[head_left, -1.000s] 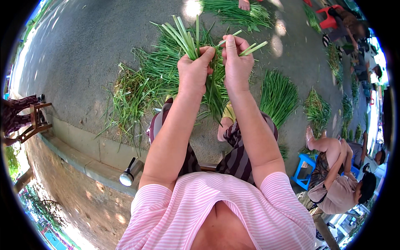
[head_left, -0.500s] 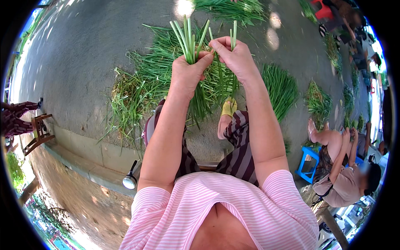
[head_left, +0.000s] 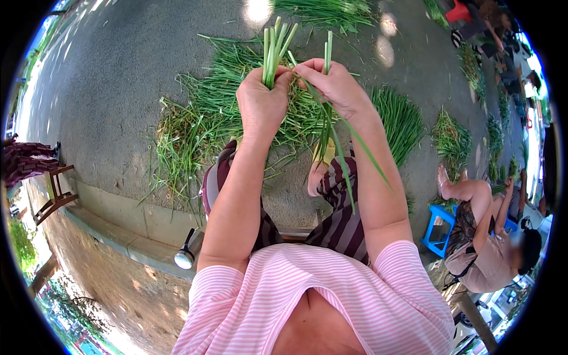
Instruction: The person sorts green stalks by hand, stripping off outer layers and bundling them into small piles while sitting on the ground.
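My left hand (head_left: 262,106) is closed round a small bunch of garlic chives (head_left: 272,56), their pale cut ends pointing up and away from me. Close beside it, my right hand (head_left: 336,89) is shut on a few chives (head_left: 328,53), with long leaves hanging below toward my right forearm. The thumbs and fingers of both hands nearly meet over a thin stalk between them. Under my hands a loose heap of chives (head_left: 228,77) lies on the ground, with yellowed leaves (head_left: 186,133) at its left side.
A tidier bundle of chives (head_left: 396,127) lies right of my arm, another pile (head_left: 322,9) at the far edge. A lamp-like item (head_left: 184,258) stands by the kerb (head_left: 118,236). Another person (head_left: 488,248) sits at right near a blue stool (head_left: 438,231); a wooden stool (head_left: 56,195) is at left.
The bunch in my left hand has tilted and looks slimmer, its leaves no longer hanging in sight. In my right hand, leaves have swung outward to the right.
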The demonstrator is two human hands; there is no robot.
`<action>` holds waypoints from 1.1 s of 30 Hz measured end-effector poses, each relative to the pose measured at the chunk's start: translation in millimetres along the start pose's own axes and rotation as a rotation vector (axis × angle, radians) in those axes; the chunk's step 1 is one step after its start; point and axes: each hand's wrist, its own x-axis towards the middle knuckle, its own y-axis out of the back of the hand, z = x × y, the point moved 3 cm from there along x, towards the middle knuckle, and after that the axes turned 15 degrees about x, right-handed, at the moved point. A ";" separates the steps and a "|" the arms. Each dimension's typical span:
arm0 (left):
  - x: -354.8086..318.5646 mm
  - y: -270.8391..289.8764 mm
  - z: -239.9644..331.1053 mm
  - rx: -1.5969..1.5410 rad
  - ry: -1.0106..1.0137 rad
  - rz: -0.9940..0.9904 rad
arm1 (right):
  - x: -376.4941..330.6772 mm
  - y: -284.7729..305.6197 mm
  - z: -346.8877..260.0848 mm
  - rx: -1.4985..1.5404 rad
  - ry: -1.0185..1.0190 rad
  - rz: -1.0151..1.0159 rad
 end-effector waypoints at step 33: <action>19.0 58.2 29.7 -0.068 0.248 -0.074 | -6.2 -18.4 -8.0 0.236 -0.039 -0.137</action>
